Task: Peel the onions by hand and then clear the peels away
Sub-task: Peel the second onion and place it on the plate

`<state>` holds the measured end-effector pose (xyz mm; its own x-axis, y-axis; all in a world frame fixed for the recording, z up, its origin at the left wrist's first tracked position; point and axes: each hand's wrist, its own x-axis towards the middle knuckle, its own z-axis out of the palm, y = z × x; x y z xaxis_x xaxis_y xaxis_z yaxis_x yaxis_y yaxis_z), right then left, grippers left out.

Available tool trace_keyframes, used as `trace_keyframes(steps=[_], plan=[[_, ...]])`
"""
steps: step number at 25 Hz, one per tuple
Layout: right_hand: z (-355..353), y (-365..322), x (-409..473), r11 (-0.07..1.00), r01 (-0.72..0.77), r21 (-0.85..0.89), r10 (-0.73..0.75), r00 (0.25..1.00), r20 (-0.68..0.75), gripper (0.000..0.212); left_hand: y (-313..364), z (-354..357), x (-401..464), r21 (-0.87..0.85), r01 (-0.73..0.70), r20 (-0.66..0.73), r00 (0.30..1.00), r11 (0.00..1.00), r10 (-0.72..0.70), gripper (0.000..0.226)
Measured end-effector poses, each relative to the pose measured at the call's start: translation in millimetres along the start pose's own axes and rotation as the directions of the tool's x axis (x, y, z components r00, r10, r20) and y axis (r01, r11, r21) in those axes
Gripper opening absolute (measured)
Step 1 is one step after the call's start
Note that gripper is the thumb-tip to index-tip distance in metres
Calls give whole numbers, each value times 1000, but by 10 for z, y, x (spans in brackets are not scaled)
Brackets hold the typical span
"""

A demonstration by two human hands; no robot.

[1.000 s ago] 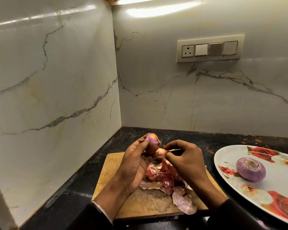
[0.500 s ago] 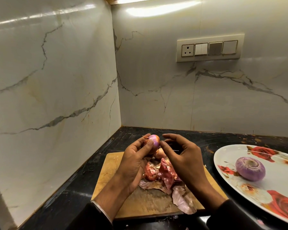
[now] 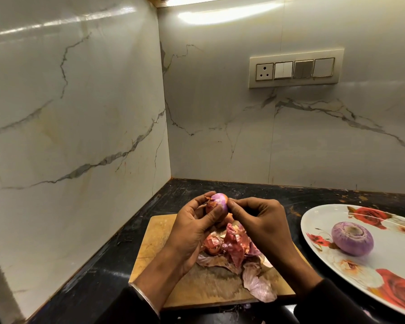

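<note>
The onion (image 3: 218, 204) is up in the air above the wooden board (image 3: 159, 232), in my two hands. My left hand (image 3: 192, 228) is curled round it from below, with the thumb across the front. My right hand (image 3: 260, 220) has its fingertips pinched together at the onion's right side, on the skin I think, but I cannot see the skin there. The purple part is bare. Dry brown skin sticks out at the top left, so I think the onion's long way runs up to the left and down to the right. It looks smooth, so it could slip and fall on the peels (image 3: 234, 251). One peeled onion (image 3: 352, 238) lies on the flower plate (image 3: 398, 260), well apart
</note>
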<state>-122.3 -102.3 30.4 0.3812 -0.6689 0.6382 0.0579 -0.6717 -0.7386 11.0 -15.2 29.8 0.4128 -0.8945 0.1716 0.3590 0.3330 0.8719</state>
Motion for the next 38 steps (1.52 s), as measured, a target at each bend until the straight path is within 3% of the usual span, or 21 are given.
trace_keyframes(steps=[14,21,30,33,38], plan=[[-40,33,-5,998,-40,-56,43,998,52,6,-106,-68,44,104,-12,-28,999,995,15,60],[43,-5,-47,968,113,-224,-126,991,-44,2,-100,-56,36,90,-1,-47,999,996,5,60],[93,-24,-53,918,185,-352,-238,964,-115,4,-79,-1,12,64,13,-38,999,998,-10,58],[93,-43,-56,955,128,-266,-178,968,-175,5,-41,32,-8,3,40,-4,999,999,-40,52],[59,-15,-20,996,-81,42,88,979,-185,8,-9,70,-22,-112,93,28,995,989,-90,49]])
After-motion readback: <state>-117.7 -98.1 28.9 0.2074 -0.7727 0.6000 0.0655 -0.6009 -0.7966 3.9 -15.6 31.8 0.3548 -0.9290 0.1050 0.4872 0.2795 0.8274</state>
